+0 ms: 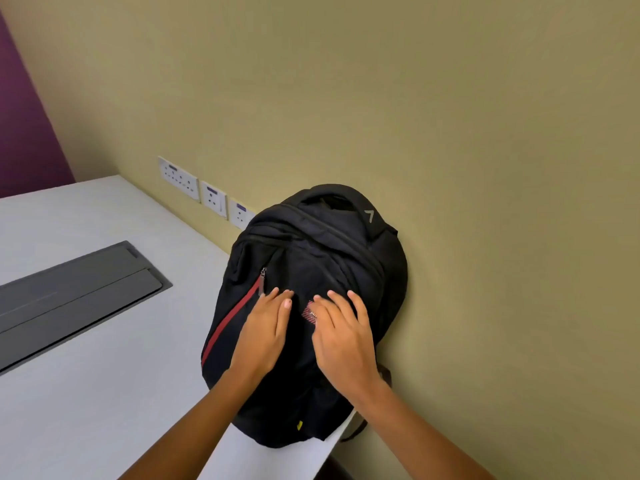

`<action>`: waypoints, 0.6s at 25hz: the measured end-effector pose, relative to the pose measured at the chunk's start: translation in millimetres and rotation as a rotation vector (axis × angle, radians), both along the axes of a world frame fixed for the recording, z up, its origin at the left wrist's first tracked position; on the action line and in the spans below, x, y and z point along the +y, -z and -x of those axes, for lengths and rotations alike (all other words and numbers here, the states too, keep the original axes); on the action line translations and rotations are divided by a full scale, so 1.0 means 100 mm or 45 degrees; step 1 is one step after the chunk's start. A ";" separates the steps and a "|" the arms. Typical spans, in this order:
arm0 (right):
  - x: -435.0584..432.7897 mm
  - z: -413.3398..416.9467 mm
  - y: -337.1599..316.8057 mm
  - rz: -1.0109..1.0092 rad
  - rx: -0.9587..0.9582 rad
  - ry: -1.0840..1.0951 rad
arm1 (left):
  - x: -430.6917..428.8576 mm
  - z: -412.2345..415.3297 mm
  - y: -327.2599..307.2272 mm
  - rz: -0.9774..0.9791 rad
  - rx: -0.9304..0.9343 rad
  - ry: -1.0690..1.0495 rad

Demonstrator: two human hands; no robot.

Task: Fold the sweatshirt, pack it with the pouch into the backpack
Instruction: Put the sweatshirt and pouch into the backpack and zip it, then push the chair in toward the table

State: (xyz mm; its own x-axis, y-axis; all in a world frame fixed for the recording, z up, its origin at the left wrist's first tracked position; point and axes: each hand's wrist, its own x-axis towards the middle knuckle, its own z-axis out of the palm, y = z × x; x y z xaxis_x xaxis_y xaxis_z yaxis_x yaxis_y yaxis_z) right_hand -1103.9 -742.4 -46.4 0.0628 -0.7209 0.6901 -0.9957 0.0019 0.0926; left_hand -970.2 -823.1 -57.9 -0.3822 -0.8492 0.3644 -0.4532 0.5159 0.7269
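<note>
**Q:** What is the grip condition?
**A:** Nothing is held. The left hand [266, 327] and the right hand [341, 336] are laid flat on the front panel of the backpack [311, 244], with fingers straight and slightly spread.

**Q:** Where are the task items located?
**A:** The backpack is stood on the desk [104, 393] and leaned against the wall. The sweatshirt and the pouch are not in view. They are judged to be inside, as the body looks filled and the zips appear closed.

**Q:** Which step is in hand, and what is required next?
**A:** Final settling of the packed load is judged. The zip pull [263, 280], at 11 o'clock from the left hand, should be checked. The hands should be lifted off evenly, since the base is seated near the desk edge at 5 o'clock.

**Q:** Which markings can be read?
**A:** A red print [310, 315] is partly covered by the right hand and cannot be read. A grey chevron [369, 215] is carried on the top handle at 1 o'clock. The yellow tag [299, 425] at 6 o'clock is too small to read.
</note>
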 end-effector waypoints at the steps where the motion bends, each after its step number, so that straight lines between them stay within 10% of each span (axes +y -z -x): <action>1: -0.04 0.00 -0.11 0.058 -0.047 -0.075 | 0.03 0.01 -0.08 0.049 0.064 -0.045; 15: -0.13 -0.94 -0.61 0.061 -0.678 -1.168 | 1.41 -1.14 -0.43 0.247 0.227 -1.279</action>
